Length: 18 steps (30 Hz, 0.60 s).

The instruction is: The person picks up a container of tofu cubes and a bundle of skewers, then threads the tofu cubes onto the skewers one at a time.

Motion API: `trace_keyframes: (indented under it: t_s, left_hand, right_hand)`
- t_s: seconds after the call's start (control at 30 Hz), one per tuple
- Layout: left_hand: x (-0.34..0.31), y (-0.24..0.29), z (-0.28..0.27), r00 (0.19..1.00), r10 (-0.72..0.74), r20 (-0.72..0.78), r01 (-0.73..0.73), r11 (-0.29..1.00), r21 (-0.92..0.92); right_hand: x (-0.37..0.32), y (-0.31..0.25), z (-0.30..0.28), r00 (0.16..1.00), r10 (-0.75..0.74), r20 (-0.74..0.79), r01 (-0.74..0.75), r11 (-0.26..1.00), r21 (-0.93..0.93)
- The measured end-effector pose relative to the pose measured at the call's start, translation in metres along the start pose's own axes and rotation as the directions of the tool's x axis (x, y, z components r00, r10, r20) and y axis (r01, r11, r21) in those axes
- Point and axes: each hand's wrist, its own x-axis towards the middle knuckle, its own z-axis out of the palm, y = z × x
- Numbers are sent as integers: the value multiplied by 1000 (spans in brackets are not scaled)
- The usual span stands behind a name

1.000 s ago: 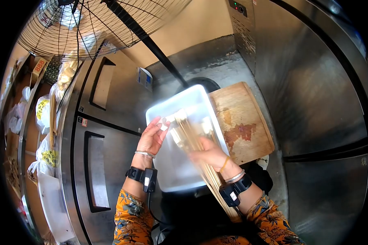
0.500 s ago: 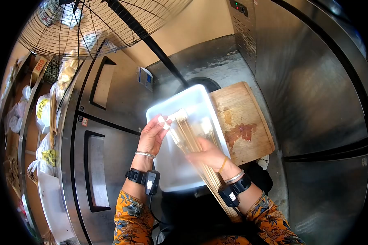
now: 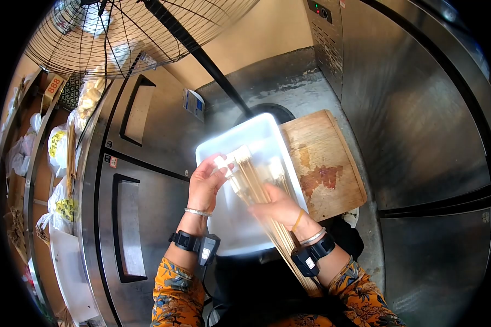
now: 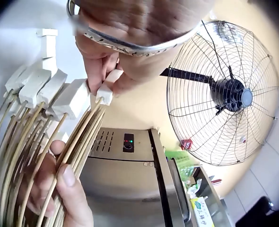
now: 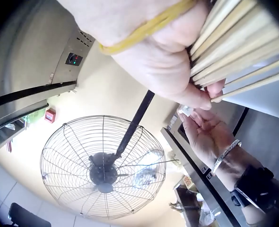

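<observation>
My left hand [image 3: 203, 185] pinches a small white block [image 4: 110, 87] between thumb and fingers. In the left wrist view, a bamboo skewer's tip meets the block's lower end. A bundle of bamboo skewers [image 3: 281, 237] lies in the grip of my right hand [image 3: 281, 207], slanting back toward my body. Several white blocks [image 4: 73, 99] sit on the skewers' far ends, just left of the pinched one in that view. Beneath both hands is a whitish plastic tray [image 3: 223, 231]. More skewers with white ends [image 3: 276, 166] lie in it, right of the bundle.
A stained wooden board [image 3: 333, 169] is right of the tray. Behind stands a fan [image 3: 131, 38] on a black pole. Steel cabinets [image 3: 431, 109] flank both sides, and shelves with plastic bags [image 3: 58, 150] line the far left.
My left hand has moved slightly right with its white block, up to the skewer tips, and its wrist has turned. My right hand keeps its grip on the bundle in nearly the same place.
</observation>
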Motion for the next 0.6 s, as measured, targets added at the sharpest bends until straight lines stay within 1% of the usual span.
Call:
trace_keyframes:
  t_s: [0.1,0.2,0.27,0.37,0.6]
  left_hand:
    - [0,3,0,996,-30,-81,29,1000,-13]
    - [2,0,-2,994,-9,-112,10,1000,1]
    - [2,0,-2,990,-48,-131,48,999,-1]
    - [3,-1,0,987,-76,-143,78,997,10]
    - [-2,2,3,986,-56,-156,71,993,95]
  right_hand:
    - [0,1,-1,1000,-12,-5,12,1000,-7]
    - [-1,-1,0,1000,-9,-5,9,999,-36]
    - [0,1,0,1000,-18,-6,18,999,-35]
    - [-1,-1,-2,1000,10,1,-10,998,-63]
    - [-1,-1,1,1000,-17,21,17,1000,3]
